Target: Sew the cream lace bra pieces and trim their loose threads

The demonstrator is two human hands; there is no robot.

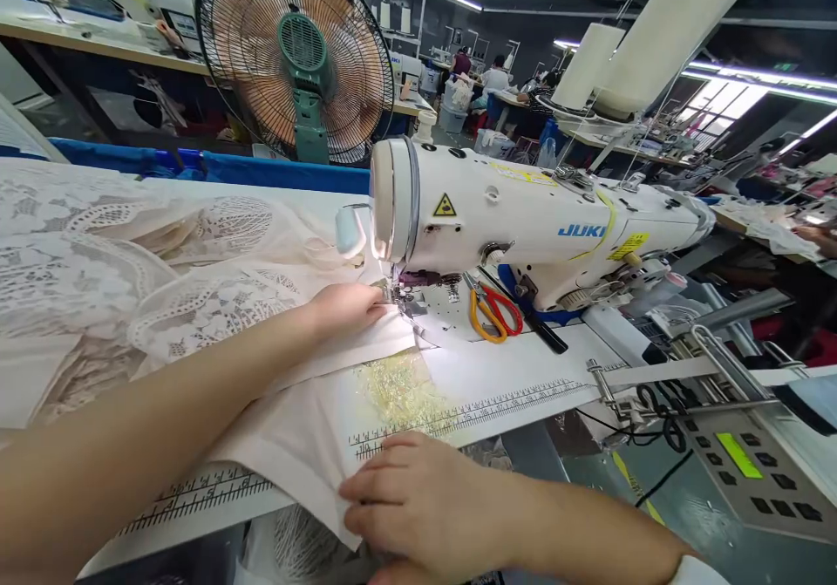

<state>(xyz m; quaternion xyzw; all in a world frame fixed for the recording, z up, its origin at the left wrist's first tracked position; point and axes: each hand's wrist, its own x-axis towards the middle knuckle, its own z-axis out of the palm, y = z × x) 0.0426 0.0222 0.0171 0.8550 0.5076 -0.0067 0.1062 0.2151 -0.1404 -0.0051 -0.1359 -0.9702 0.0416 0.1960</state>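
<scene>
A white JUKI sewing machine (484, 201) stands over the white table, its needle area lit from above. My left hand (346, 310) is at the presser foot (396, 295), closed on the pale fabric (385, 336), thumb and forefinger close together. Nearer the front, my right hand (432, 498) has its fingers curled at the lower corner of the same fabric; its thumb is partly out of frame. White lace (215, 306) lies heaped to the left of the needle. A shiny yellowish patch (398, 389) shows on the tabletop beside the fabric's edge.
Orange and red-handled scissors (493, 310) and a black-handled tool (546, 332) lie under the machine arm. A ruler strip (510, 406) runs along the table's front. A large fan (297, 53) stands behind. The control panel (745, 463) and metal guides sit at right.
</scene>
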